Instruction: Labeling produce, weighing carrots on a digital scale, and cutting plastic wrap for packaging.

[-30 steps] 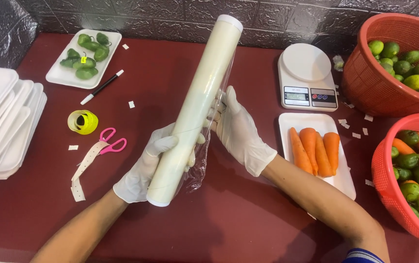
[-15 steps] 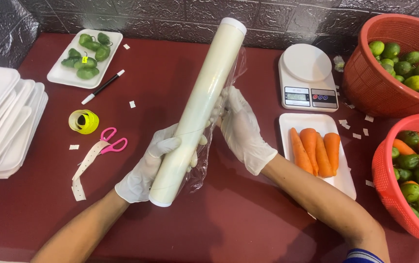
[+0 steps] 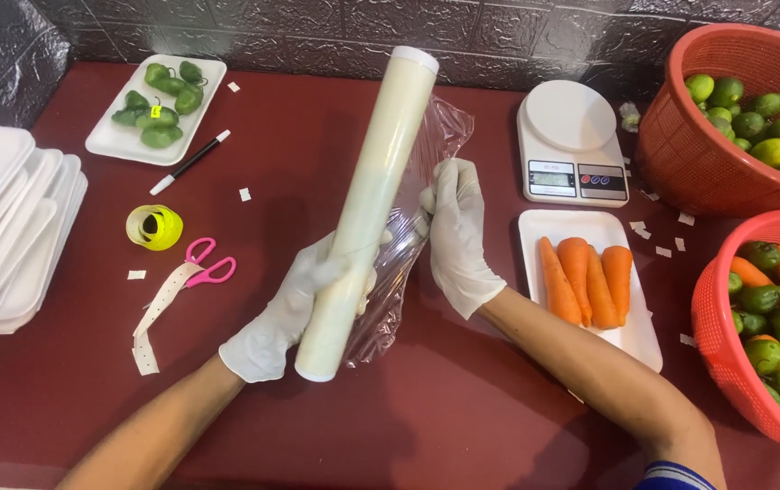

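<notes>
A long roll of clear cling film (image 3: 370, 200) is held slanted above the dark red table (image 3: 462, 426). My left hand (image 3: 285, 313), in a white glove, grips the roll near its lower end. My right hand (image 3: 456, 236), also gloved, pinches the loose sheet of film (image 3: 426, 154) that hangs off the roll's right side. To the right of that hand lies a white foam tray (image 3: 630, 340) with three carrots (image 3: 589, 277).
A white kitchen scale (image 3: 567, 136) stands at the back. Two red baskets (image 3: 680, 154) of green fruit, peppers and carrots fill the right. On the left are stacked foam trays (image 3: 4, 227), a tray of green peppers (image 3: 158, 104), a marker, yellow tape roll (image 3: 154, 227) and pink scissors (image 3: 208, 266).
My right hand has drawn the film a little further off the roll to the right. The roll has barely shifted in my left hand.
</notes>
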